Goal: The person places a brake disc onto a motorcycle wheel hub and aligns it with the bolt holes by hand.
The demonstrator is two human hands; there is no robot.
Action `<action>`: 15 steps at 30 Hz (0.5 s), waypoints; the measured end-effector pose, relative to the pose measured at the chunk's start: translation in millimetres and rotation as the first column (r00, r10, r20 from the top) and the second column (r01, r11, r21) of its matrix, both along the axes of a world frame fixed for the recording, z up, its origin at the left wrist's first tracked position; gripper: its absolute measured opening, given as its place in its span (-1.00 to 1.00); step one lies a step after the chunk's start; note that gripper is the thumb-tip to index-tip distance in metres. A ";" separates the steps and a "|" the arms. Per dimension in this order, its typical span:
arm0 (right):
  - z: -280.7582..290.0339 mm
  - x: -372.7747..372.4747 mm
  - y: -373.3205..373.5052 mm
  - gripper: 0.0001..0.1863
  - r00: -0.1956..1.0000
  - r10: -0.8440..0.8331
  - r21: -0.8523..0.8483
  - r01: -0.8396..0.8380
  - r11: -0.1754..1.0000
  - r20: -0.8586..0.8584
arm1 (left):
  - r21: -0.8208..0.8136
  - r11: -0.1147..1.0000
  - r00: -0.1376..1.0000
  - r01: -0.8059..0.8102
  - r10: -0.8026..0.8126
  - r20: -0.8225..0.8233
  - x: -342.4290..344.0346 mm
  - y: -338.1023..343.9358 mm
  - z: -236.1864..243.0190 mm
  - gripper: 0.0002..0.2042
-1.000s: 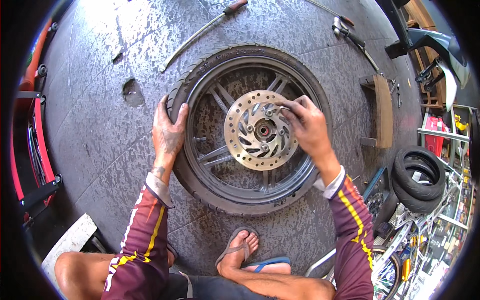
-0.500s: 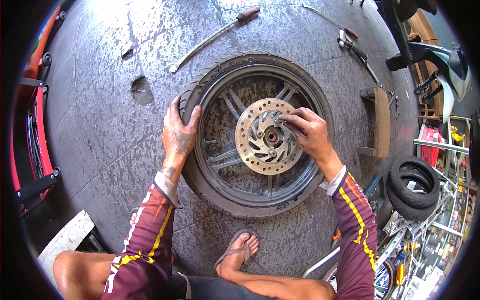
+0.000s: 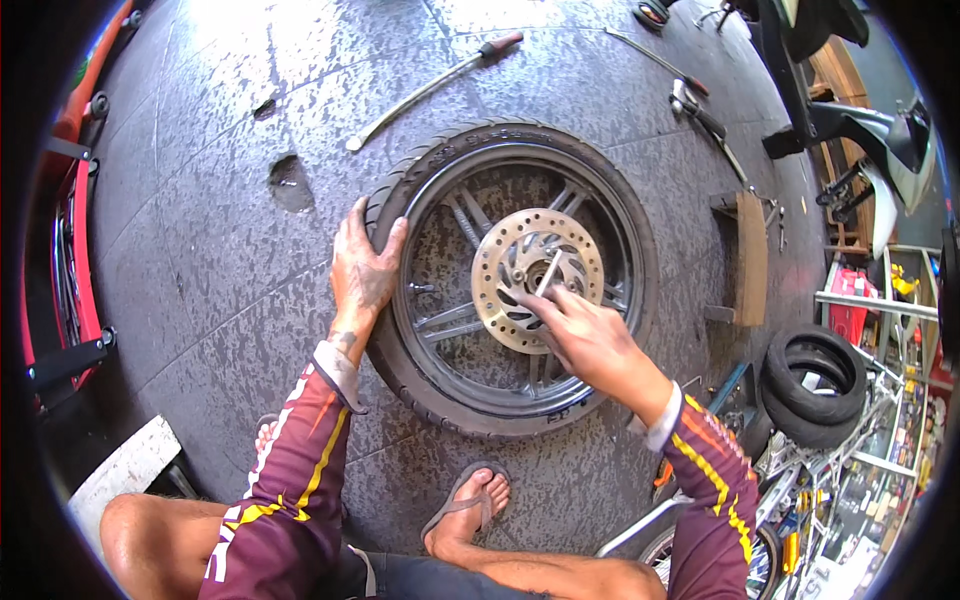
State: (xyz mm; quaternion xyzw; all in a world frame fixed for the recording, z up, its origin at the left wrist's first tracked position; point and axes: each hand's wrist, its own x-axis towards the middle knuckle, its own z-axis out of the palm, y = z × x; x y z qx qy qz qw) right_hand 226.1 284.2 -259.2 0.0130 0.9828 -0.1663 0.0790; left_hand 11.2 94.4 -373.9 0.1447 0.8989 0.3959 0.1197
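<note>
Wheel (image 3: 448, 322) lies flat on the floor (image 3: 240, 270), left hand (image 3: 363, 277) open against its tyre (image 3: 388, 363), while the right hand (image 3: 592, 338), nearer the brake disc (image 3: 488, 285), grips a slim rod (image 3: 549, 272) slanting forward over it.

A black-tyred spoked wheel (image 3: 452, 320) lies flat on the floor (image 3: 240, 360), drilled disc (image 3: 500, 260) facing up beneath a slim rod (image 3: 550, 271).

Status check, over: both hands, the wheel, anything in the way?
Left hand clasping tyre. Right hand over brake disc, pinching slim metal piece. Wheel lying flat on floor. Right hand hides part of disc.
</note>
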 end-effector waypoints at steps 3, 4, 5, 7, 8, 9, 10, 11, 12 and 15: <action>-18.1 -45.4 22.7 -0.69 0.982 0.140 0.143 -0.121 0.982 -0.128 | 0.003 1.000 1.000 0.005 -0.005 -0.012 0.8 3.2 -0.8 -0.35; -25.7 -66.8 29.3 -0.72 0.972 0.148 0.147 -0.122 0.982 -0.180 | -0.008 1.000 1.000 -0.004 0.003 -0.015 -1.4 -1.2 0.9 -0.36; -25.7 -84.1 35.6 -0.73 0.968 0.073 0.148 -0.037 0.988 -0.241 | -0.013 1.000 1.000 -0.012 0.012 -0.010 -1.6 -2.9 0.9 -0.37; -19.8 -107.8 50.5 -0.74 0.961 -0.084 0.184 0.136 0.974 -0.262 | -0.004 1.000 1.000 -0.010 0.010 0.007 -1.8 -3.1 0.0 -0.35; -23.7 -103.4 67.2 -0.74 0.950 -0.105 0.190 0.165 0.968 -0.293 | 0.007 1.000 1.000 -0.008 0.008 0.021 0.0 -0.5 0.0 -0.34; -28.6 -92.4 88.2 -0.74 0.969 -0.076 0.199 0.124 0.972 -0.234 | -0.016 1.000 1.000 0.005 -0.005 -0.008 0.6 1.2 1.2 -0.33; -18.6 -80.2 96.5 -0.76 0.990 -0.075 0.262 0.104 0.960 -0.116 | -0.029 1.000 1.000 0.008 -0.009 -0.006 1.7 2.6 -1.6 -0.32; -9.0 -65.6 100.6 -0.76 0.992 -0.092 0.275 0.114 0.955 -0.092 | -0.035 0.999 1.000 0.009 -0.009 -0.017 1.5 4.1 -1.4 -0.32; 1.2 -49.6 103.8 -0.72 0.991 -0.135 0.357 0.131 0.925 -0.015 | -0.038 0.999 1.000 0.017 -0.018 -0.019 4.2 6.5 -2.3 -0.33; 20.3 -30.1 79.3 -0.67 0.898 -0.066 0.305 -0.078 0.949 0.434 | -0.040 0.999 1.000 -0.009 0.009 0.012 -1.1 -6.0 1.9 -0.34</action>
